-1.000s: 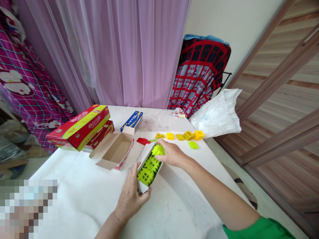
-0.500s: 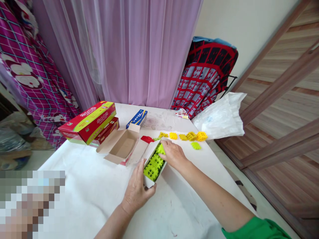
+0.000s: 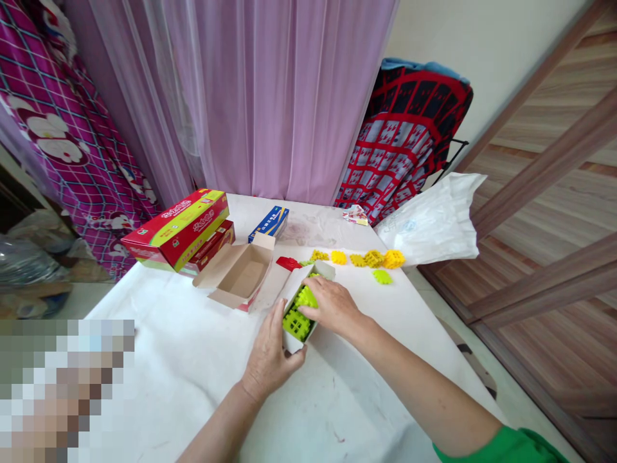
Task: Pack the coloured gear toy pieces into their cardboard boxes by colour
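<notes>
My left hand [image 3: 272,350] is wrapped round the near end of a small white open box [image 3: 292,344], thumb on one side and fingers on the other. Several lime-green plastic building blocks [image 3: 296,321] with notched edges fill the box. Over its right side reaches my right hand [image 3: 332,302], its fingers curled down onto a green block inside; the fingertips are partly hidden. Just beyond the box lie a red piece [image 3: 288,263] and a row of yellow notched blocks [image 3: 373,258]. A single green block [image 3: 382,276] lies flat to the right.
An open empty carton [image 3: 243,276] stands left of the hands. Behind it are a red and yellow box [image 3: 178,225] on another red box [image 3: 212,247], and a blue box [image 3: 268,224]. A white plastic bag [image 3: 434,218] overhangs the table's right edge.
My right hand has slid along the box toward its near end, over the green blocks. The left hand keeps its hold. The whole view has shifted slightly.
</notes>
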Motion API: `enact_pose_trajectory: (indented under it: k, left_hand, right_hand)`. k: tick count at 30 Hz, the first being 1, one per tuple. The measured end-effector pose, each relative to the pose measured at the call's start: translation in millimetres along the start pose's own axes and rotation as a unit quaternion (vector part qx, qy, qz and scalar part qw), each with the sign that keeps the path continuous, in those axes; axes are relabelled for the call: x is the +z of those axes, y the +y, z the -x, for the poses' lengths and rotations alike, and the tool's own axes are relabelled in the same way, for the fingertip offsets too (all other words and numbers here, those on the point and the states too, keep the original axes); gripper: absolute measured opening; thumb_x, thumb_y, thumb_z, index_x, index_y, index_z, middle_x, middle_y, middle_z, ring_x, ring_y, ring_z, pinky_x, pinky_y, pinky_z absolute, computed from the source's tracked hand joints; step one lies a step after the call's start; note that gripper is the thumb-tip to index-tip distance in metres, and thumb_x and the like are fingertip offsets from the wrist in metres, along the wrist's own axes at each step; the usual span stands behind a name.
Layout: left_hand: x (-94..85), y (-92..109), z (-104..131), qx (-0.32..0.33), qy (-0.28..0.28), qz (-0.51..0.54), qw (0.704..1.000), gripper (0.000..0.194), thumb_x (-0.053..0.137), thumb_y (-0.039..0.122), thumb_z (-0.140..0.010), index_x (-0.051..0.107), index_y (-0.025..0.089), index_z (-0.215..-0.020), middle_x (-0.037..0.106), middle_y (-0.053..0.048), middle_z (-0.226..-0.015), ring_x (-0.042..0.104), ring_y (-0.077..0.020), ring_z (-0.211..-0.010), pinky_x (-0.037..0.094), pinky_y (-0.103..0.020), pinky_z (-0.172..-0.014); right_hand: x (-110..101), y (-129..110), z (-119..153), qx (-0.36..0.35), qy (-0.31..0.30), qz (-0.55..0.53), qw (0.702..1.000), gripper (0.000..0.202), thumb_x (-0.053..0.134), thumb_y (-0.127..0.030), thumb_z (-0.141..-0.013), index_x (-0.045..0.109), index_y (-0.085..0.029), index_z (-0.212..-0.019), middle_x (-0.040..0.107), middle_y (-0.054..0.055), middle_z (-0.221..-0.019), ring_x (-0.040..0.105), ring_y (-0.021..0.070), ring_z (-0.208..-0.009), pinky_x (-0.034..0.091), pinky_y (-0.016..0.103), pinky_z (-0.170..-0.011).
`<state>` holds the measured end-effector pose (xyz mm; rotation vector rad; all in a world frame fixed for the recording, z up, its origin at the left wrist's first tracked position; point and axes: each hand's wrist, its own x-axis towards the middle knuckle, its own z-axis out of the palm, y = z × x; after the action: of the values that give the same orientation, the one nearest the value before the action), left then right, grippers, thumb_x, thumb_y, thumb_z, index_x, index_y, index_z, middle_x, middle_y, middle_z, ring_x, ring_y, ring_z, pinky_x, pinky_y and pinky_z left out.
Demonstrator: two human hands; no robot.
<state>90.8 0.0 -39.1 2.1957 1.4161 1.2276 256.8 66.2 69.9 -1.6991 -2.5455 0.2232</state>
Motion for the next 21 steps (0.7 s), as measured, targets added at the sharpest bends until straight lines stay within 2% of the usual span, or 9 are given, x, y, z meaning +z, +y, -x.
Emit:
enact_pose_trajectory:
  k: [6, 11, 15, 21]
  left_hand:
    - [0.0, 0.1, 0.0, -0.001, -0.008, 0.007, 1.0, 0.098, 0.063, 0.023, -0.077, 0.003, 0.02, -0.154, 0.043, -0.019, -0.145, 0.046, -0.0324, -0.133, 0.045, -0.05, -0.106]
    - [1.1, -0.1, 0.3, -0.001, -0.01, 0.012, 1.0, 0.099, 0.064, 0.024, -0.077, 0.003, 0.02, -0.154, 0.043, -0.019, -0.145, 0.044, -0.0324, -0.135, 0.043, -0.051, -0.107]
    - [0.4, -0.1, -0.6, 0.002, -0.007, 0.013, 1.0, 0.098, 0.063, 0.023, -0.077, 0.003, 0.02, -0.154, 0.043, -0.019, -0.145, 0.045, -0.0321, -0.134, 0.043, -0.05, -0.107]
    - [-1.0, 0.6, -1.0, 0.005, -0.009, 0.009, 1.0, 0.099, 0.064, 0.023, -0.076, 0.002, 0.02, -0.154, 0.043, -0.018, -0.146, 0.045, -0.0322, -0.135, 0.043, -0.05, -0.107]
  right_hand:
    - [3.4, 1.3, 5.4, -0.005, 0.014, -0.004, 1.0, 0.046, 0.067, -0.038, -0.08, 0.059, -0.019, -0.121, 0.061, 0.01, -0.121, 0.056, 0.024, -0.112, 0.042, 0.035, -0.095]
    - [2.3, 2.2, 9.4, -0.009, -0.013, 0.015, 1.0, 0.041, 0.069, -0.036, -0.078, 0.064, -0.017, -0.114, 0.064, 0.01, -0.113, 0.059, 0.0245, -0.105, 0.043, 0.036, -0.094]
    - [5.8, 2.3, 4.7, -0.013, -0.01, 0.036, 0.999, 0.029, 0.061, -0.032, -0.083, 0.067, -0.016, -0.107, 0.065, 0.011, -0.111, 0.06, 0.0245, -0.104, 0.044, 0.036, -0.094]
    - [5.1, -3.9, 6.9, -0.002, -0.002, 0.038, 0.999, 0.025, 0.058, -0.032, -0.087, 0.069, -0.017, -0.104, 0.067, 0.011, -0.108, 0.061, 0.0244, -0.102, 0.045, 0.035, -0.093]
